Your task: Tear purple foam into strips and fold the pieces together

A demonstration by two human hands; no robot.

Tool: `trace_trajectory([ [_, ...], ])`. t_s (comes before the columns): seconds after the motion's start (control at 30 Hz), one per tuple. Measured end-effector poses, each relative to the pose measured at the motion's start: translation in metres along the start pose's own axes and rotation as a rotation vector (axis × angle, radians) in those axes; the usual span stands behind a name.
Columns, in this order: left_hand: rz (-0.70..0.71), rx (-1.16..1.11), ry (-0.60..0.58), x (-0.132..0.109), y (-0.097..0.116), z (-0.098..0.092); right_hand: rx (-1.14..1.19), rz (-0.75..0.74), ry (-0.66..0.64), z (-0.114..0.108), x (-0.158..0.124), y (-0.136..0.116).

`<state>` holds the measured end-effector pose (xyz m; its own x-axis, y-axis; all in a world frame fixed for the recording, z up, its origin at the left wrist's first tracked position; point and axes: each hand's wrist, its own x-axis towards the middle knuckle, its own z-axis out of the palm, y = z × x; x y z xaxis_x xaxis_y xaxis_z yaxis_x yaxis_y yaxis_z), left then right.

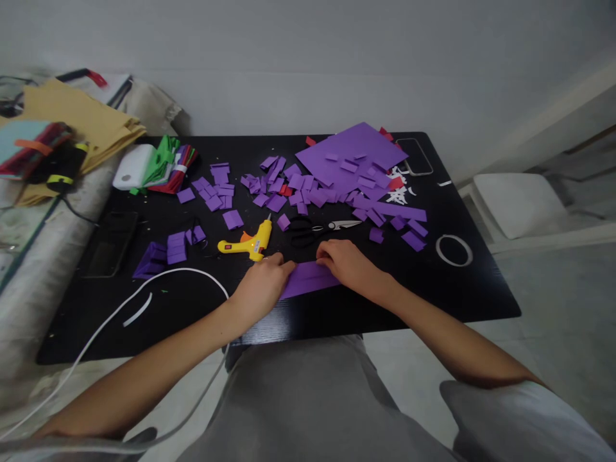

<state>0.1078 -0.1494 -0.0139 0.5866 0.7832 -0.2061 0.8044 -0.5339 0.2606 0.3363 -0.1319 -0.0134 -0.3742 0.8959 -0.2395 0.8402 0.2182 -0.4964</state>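
A purple paper strip lies near the front edge of the black table. My left hand is closed at its left end, thumb and bent fingers on the paper. At the strip's right part, my right hand pinches the upper edge with curled fingers. A line like a crease runs along the strip. Just beyond my hands are black-handled scissors, blades partly apart, and a yellow glue gun on its side. Many small folded purple paper pieces are scattered farther back.
A large purple sheet lies at the back with white scraps beside it. A tape ring sits at the right. Bundled coloured paper stands back left. A white cable loops across the left. A white stool stands right.
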Motion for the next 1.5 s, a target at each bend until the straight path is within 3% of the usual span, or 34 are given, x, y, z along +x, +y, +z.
trace_trajectory([
  [0.2,0.158,0.315,0.109,-0.002,0.01,-0.002,-0.159,-0.045,0.051,0.004,-0.001,-0.003],
  [0.33,0.252,0.367,0.076,-0.005,0.015,0.003,-0.228,-0.143,0.12,0.014,-0.009,-0.006],
  [0.43,0.226,0.353,0.059,-0.01,0.018,0.01,-0.246,-0.176,0.127,0.025,-0.02,-0.009],
  [0.67,0.165,0.308,0.085,-0.02,0.024,0.02,-0.309,-0.197,0.287,0.051,-0.045,-0.012],
  [1.03,0.142,0.327,0.064,-0.024,0.028,0.025,-0.258,-0.251,0.477,0.074,-0.066,-0.006],
  [1.5,0.131,0.3,0.026,-0.025,0.027,0.023,-0.344,-0.071,0.608,0.055,-0.099,0.034],
])
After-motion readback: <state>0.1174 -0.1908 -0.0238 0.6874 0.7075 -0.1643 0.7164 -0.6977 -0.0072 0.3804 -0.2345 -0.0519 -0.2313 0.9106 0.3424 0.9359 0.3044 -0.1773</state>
